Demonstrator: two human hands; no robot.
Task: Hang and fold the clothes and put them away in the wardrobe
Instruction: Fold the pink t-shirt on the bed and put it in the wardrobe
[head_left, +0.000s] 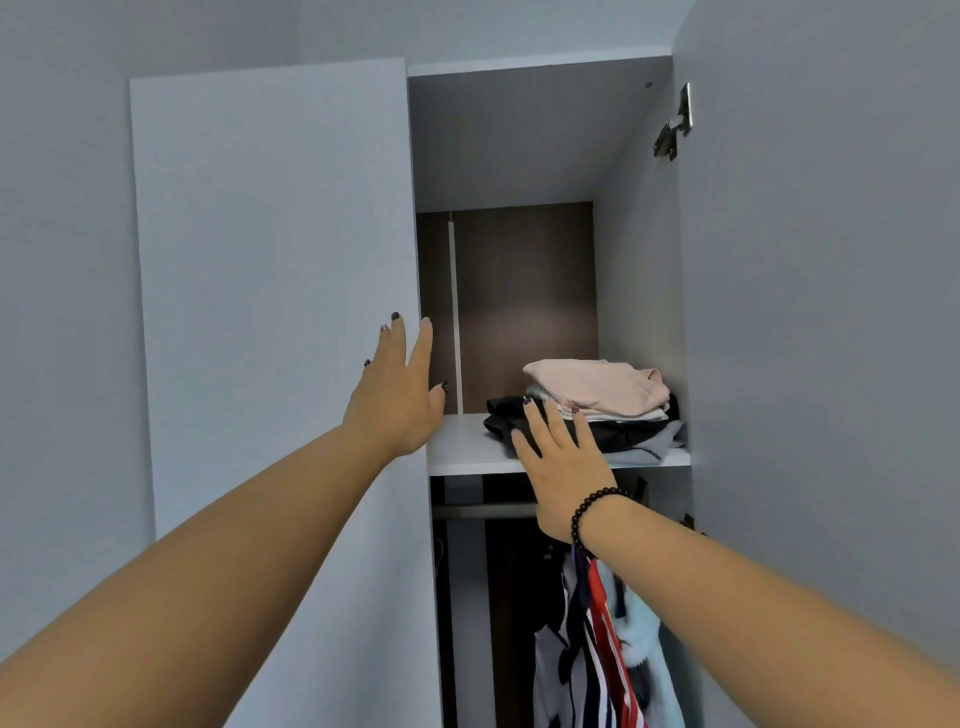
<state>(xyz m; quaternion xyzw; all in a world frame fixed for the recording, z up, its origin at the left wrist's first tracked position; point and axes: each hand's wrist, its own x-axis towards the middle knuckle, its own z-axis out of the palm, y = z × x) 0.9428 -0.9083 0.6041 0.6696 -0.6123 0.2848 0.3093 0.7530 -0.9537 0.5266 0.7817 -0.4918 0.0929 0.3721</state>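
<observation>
We face a pale grey wardrobe (639, 291) set against walls of the same grey. Its left door (270, 291) stands closed and its right door (821, 312) is swung open toward us, with a metal hinge (674, 124) showing on its inner edge. The back panel inside is dark brown.

Our left hand (397, 395) is raised with fingers straight and spread, its grip wide and holding nothing, at the inner edge of the left door; we cannot tell whether it touches the door. Our right hand (563, 457) is also flat with fingers spread, its grip wide and empty, in front of the shelf edge and the bottom of the pile of clothes; contact with the pile is not clear. A black bead bracelet (592, 512) circles the right wrist.

The folded clothes (597, 400) sit stacked on the white shelf (467, 449), pushed to its right side near the wardrobe's wall. A pale pink piece lies on top, a white layer under it, then a black garment spreading out to the left, and a grey one at the bottom.

Below the shelf runs a metal rail (483, 510). Hanging clothes (608, 649) fill the lower compartment: one striped in red, white and navy, one light blue and fluffy, others dark.
</observation>
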